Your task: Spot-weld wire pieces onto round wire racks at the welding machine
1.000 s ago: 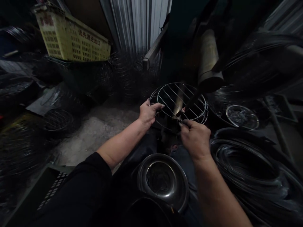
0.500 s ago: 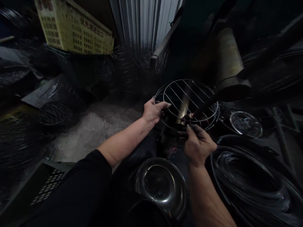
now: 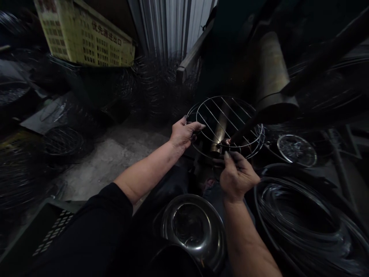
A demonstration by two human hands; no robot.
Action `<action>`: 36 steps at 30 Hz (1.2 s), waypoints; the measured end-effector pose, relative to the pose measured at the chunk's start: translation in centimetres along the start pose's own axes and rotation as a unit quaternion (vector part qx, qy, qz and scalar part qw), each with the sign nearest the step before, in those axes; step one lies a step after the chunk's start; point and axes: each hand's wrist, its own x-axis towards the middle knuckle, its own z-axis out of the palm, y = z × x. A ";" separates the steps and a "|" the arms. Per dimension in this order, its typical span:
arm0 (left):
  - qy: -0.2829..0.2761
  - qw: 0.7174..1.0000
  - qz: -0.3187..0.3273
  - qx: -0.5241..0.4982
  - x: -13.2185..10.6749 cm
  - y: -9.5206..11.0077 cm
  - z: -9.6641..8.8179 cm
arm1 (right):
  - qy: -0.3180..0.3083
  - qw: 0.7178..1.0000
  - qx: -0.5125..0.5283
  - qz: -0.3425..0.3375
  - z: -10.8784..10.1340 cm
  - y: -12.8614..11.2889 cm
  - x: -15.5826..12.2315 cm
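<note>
A round wire rack (image 3: 213, 116), with parallel bars and hoops at more than one level, is tilted in front of me. My left hand (image 3: 184, 132) is closed on its left rim, thumb on top. At the near rim, my right hand (image 3: 238, 175) is closed in a pinch; what sits between its fingertips is too dark to make out. A dark rod (image 3: 240, 130) comes down from the right, its copper-coloured tip at the near rim. Under the bars stands a brass-coloured post (image 3: 219, 134). A shiny metal basin (image 3: 211, 234) lies below my hands.
Coiled wire (image 3: 272, 215) fills a tub at right, with a round shiny wire piece (image 3: 296, 150) behind it. A thick metal cylinder (image 3: 272, 65) overhangs the rack. A yellow crate (image 3: 95, 42) stands back left, a green crate (image 3: 43, 231) front left. Dark wire stacks line the left.
The whole view has shifted slightly, so things appear a little further left. Both hands keep nearly the same place at the rack.
</note>
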 end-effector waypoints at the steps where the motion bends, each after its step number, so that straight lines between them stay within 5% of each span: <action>1: -0.001 1.000 0.000 0.001 0.0 0.1 0.0 | -0.002 1.000 -0.001 -0.001 0.0 0.0 0.0; 11: 0.003 1.000 -0.015 0.007 1.1 0.0 0.1 | -0.017 0.999 -0.032 0.003 0.1 0.4 1.1; 19: 0.009 1.000 -0.008 0.017 1.5 0.2 0.3 | -0.056 0.985 -0.158 -0.036 -2.0 1.0 1.1; 26: 0.011 1.000 -0.010 0.017 1.8 0.0 0.3 | -0.042 0.990 -0.128 -0.034 -1.8 2.6 1.2; 36: 0.011 1.000 -0.020 0.015 1.6 0.3 0.4 | -0.027 0.999 -0.036 -0.008 -2.2 0.9 0.5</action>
